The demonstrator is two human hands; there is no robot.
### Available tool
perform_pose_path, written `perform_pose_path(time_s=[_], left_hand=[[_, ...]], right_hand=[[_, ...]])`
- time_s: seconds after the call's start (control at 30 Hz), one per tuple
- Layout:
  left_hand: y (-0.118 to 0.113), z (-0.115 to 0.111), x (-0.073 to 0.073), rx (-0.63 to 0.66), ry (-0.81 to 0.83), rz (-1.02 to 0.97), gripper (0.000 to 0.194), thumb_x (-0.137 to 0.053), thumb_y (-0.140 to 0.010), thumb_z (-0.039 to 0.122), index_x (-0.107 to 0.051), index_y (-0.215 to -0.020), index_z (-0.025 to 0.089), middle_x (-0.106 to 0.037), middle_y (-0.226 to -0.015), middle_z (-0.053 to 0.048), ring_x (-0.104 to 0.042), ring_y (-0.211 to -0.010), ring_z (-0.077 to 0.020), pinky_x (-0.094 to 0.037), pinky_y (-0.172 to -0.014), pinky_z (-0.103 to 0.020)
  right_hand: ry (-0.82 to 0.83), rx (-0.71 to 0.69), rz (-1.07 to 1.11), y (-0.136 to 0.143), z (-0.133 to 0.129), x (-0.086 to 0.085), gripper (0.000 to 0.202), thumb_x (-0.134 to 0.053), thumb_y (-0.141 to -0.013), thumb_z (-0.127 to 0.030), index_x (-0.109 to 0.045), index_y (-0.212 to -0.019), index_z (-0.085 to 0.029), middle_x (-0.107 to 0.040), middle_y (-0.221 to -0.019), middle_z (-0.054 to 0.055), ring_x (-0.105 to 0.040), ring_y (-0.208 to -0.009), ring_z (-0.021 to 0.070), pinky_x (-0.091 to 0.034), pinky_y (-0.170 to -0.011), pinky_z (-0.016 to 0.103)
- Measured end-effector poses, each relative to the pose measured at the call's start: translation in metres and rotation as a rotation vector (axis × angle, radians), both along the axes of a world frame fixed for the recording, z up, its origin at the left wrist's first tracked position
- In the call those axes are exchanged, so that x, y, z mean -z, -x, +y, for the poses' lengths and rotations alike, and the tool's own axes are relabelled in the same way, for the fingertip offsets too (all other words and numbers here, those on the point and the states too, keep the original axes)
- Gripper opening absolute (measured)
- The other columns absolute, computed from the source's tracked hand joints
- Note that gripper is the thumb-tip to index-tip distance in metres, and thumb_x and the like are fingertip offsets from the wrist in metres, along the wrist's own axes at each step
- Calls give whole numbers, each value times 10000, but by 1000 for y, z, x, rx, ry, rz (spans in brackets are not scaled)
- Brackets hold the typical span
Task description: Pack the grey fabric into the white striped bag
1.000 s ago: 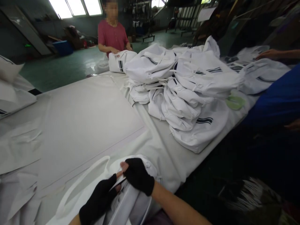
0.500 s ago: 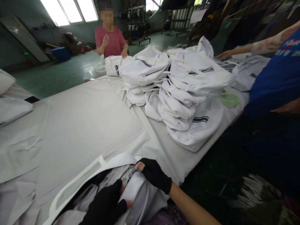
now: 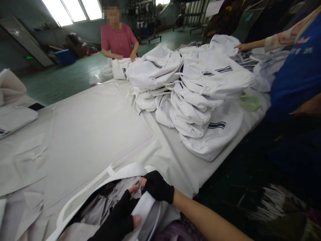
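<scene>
A workshop room surrounds everything, its green floor [image 3: 82,68] shiny on the far left, with bright windows [image 3: 75,13] in the far wall. Across the middle runs a wide tabletop [image 3: 100,117] covered in pale sheeting, creased along the near right. On its right side rises a heap of white bags [image 3: 213,73], several printed with dark stripes. At the far right stands a co-worker in blue [image 3: 293,80], one arm reaching to the heap; white lettering on the blue cloth is too small to read. A person in a pink top [image 3: 117,40] works at the far edge. An open white bag [image 3: 146,204] lies at the near edge of the tabletop, crumpled grey material inside its mouth. Beyond, on the floor at left, sits a blue bin [image 3: 65,57]. Both hands wear black fingerless gloves: the right hand [image 3: 158,186] pinches the bag's rim, while the left hand [image 3: 122,211] has thumb and forefinger apart at the white edge band; whether it grips, I cannot tell. Smaller still are a pale paper sheet [image 3: 214,8], its marks illegible, and a glowing green sign [image 3: 28,57], also unreadable.
</scene>
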State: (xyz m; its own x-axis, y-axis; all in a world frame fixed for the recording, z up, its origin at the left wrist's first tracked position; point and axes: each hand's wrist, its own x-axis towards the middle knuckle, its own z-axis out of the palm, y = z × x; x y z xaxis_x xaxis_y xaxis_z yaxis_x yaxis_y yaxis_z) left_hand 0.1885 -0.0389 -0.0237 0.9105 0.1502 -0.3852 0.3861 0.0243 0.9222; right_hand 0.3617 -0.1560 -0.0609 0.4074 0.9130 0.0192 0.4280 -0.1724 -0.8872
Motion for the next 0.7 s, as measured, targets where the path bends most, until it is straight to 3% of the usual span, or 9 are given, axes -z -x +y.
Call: perform_pose_path(time_s=[0.07, 0.13, 0.23, 0.33, 0.43, 0.6, 0.7], left_hand=[[5, 2, 9, 40, -3, -64, 776, -641, -812, 474, -277, -1463, 259, -300, -1524, -67, -271, -1410, -254, -234, -1183, -429], [6, 1, 11, 84, -5, -41, 803, -584, -847, 509, -200, -1507, 260, -193, -1564, -58, -159, -1445, -257, -159, -1198, -458], [2, -4, 1, 107, -7, -14, 840, -539, -863, 546, -121, -1529, 251, -100, -1582, -48, -64, -1456, -259, -106, -1201, -467], [-2, -11, -5, 88, -81, -57, 927, -594, -834, 532, -45, -1531, 263, -8, -1588, -33, 4, -1457, -261, -28, -1200, -468], [2, -15, 4, 56, -90, -67, 919, -590, -851, 495, -7, -1528, 281, 32, -1587, -19, 28, -1458, -246, -8, -1200, -458], [9, -8, 27, 53, 14, -94, 770, -541, -892, 444, -112, -1520, 325, -28, -1588, 15, -10, -1460, -221, -18, -1199, -453], [3, -3, 22, 112, 49, -67, 790, -547, -884, 455, -104, -1523, 313, -64, -1585, 8, 4, -1458, -225, -38, -1193, -469]], right_hand=[[26, 58, 15, 2, 8, 4, 523, -285, -975, -373, -526, -567, -153, -520, -519, 3, -464, -516, 87, -272, -511, 258], [42, 87, 8, 2, 15, 8, 497, -321, -958, -362, -486, -537, -153, -463, -481, -9, -426, -495, 80, -241, -504, 256], [67, 83, -9, 0, 22, 10, 471, -377, -935, -354, -434, -512, -154, -370, -450, -31, -370, -467, 69, -212, -500, 254], [85, 62, -28, -2, 25, 8, 459, -398, -933, -343, -446, -519, -152, -369, -454, -38, -380, -466, 65, -214, -506, 256], [96, 55, -51, -2, 26, 7, 451, -401, -936, -333, -479, -530, -152, -416, -471, -32, -410, -481, 69, -238, -523, 257], [122, 78, -67, -3, 26, 10, 441, -427, -924, -336, -500, -529, -153, -451, -469, -22, -428, -481, 76, -245, -522, 258], [140, 87, -59, -4, 26, 12, 457, -419, -927, -352, -499, -522, -155, -455, -468, -17, -425, -484, 79, -236, -520, 262]])
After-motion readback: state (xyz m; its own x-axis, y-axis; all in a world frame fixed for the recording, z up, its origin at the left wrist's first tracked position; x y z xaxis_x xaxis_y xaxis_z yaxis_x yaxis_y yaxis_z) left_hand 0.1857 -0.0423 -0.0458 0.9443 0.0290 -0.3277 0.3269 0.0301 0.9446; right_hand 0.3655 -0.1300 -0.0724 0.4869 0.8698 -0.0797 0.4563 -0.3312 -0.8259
